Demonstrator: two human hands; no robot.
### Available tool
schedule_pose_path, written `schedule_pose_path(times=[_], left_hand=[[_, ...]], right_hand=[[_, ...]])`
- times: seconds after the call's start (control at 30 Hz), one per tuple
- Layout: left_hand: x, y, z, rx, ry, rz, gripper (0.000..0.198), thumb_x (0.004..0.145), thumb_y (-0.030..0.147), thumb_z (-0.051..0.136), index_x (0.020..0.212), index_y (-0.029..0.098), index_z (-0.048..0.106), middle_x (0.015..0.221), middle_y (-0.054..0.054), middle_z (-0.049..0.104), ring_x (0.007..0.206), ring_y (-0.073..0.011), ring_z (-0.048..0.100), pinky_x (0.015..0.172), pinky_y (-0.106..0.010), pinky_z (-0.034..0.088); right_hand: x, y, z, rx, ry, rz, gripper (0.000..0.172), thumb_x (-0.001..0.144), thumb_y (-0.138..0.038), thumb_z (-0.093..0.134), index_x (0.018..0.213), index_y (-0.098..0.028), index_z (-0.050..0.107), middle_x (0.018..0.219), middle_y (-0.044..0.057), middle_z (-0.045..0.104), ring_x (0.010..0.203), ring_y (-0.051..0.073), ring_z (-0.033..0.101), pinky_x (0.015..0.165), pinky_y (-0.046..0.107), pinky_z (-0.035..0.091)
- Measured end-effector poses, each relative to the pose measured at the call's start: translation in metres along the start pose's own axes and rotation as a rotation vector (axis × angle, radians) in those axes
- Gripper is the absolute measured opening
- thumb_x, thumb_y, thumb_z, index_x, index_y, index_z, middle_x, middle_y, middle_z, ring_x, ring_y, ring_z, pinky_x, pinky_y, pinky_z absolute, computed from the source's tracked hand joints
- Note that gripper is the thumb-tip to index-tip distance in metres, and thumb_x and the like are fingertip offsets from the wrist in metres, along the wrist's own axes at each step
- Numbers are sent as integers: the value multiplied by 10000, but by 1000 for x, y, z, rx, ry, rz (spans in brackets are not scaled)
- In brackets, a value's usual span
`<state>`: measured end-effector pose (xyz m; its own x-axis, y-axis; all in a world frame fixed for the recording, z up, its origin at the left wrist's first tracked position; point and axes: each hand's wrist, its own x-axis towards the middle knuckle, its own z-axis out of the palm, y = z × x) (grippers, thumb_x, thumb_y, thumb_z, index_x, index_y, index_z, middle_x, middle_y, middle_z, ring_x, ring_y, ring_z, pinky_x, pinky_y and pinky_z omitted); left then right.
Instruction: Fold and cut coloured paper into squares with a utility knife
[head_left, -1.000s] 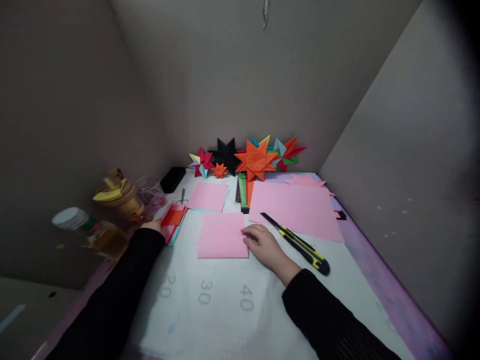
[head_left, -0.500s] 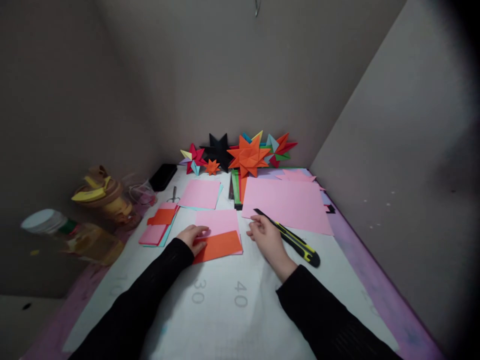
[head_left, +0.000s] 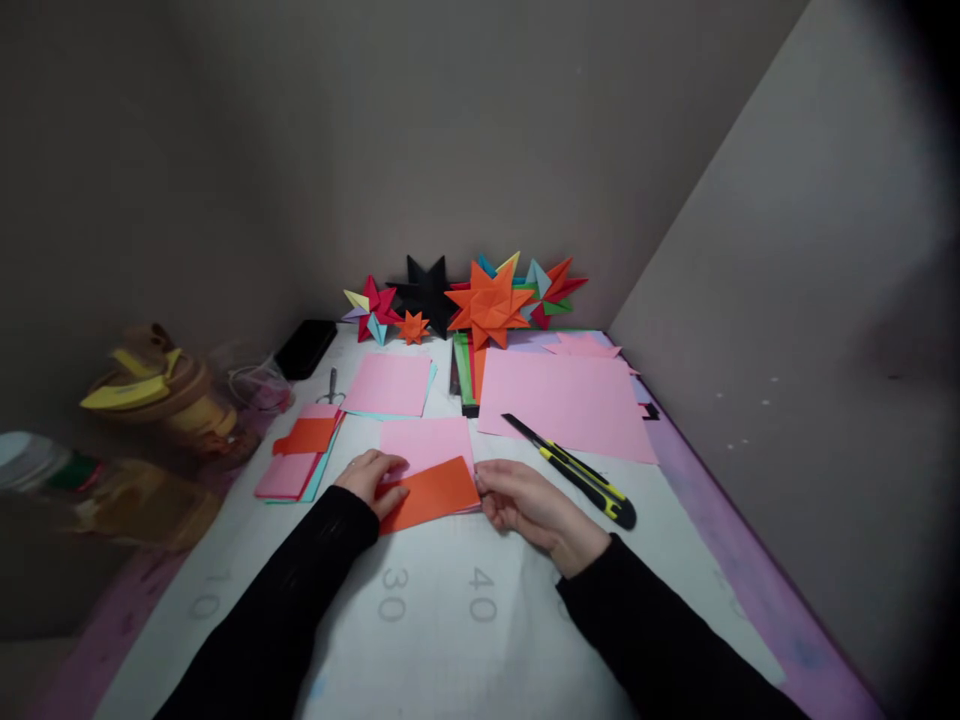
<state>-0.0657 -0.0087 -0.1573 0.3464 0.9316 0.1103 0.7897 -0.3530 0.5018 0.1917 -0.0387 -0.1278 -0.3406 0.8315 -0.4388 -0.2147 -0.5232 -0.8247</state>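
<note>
An orange paper piece (head_left: 431,495) lies at a slant over the lower part of a pink sheet (head_left: 427,440) in front of me. My left hand (head_left: 369,478) rests at their left edge, fingers apart, its thumb on the orange piece and a fingertip at the pink sheet. At the right end, the fingers of my right hand (head_left: 517,500) are pinched together on the orange piece's corner; the fingertips are partly hidden. Just beyond my right hand lies a black and yellow utility knife (head_left: 574,470), its tip near a large pink sheet (head_left: 570,400).
Folded paper stars, among them a large orange star (head_left: 489,305) and a black star (head_left: 426,292), stand against the back wall. To the left are stacked paper pieces (head_left: 292,470), scissors (head_left: 331,385), a black phone (head_left: 306,348), a cup (head_left: 180,395) and a bottle (head_left: 142,500).
My right hand has moved left and down from beside the knife to the orange piece's right corner. The orange piece is tilted slightly more. My left hand stays at its left end.
</note>
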Motion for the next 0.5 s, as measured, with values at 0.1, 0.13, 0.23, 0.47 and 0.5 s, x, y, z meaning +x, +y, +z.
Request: schedule_pose_path(times=[0.1,0.13,0.23,0.47,0.5], left_hand=[[0,-2,0,9,4,0,335,756,369,560,1031,185,615,942,-67,588,865,-217,564,795,-347,439],[0,-2,0,14,5,3,329,758,368,557,1029,189,611,940,-65,587,864,-215,564,796,-343,438],[-1,-4,1,28,7,3,319,756,361,560,1028,199,602,935,-60,583,854,-212,561,790,-340,439],[-2,-6,4,14,106,-75,485,695,356,626,1142,188,538,1016,-98,548,929,-264,556,843,-405,445],[-1,-6,4,-7,160,-107,582,665,369,655,1193,178,502,1075,-119,529,990,-289,539,885,-435,426]], right_hand=[[7,8,7,-191,121,-21,273,754,-389,608,897,-181,504,443,-90,456,317,59,330,318,177,206],[9,9,10,-236,147,-37,265,759,-389,595,897,-187,495,441,-97,443,312,58,310,319,180,193],[11,11,17,-351,196,-160,182,738,-338,594,804,-190,511,514,-70,477,392,72,391,378,191,288],[13,23,30,-516,240,-445,38,754,-231,537,790,-222,538,739,-15,601,646,141,553,592,257,442],[14,24,30,-479,219,-438,33,763,-236,531,793,-224,528,708,-22,598,631,142,555,586,257,442]])
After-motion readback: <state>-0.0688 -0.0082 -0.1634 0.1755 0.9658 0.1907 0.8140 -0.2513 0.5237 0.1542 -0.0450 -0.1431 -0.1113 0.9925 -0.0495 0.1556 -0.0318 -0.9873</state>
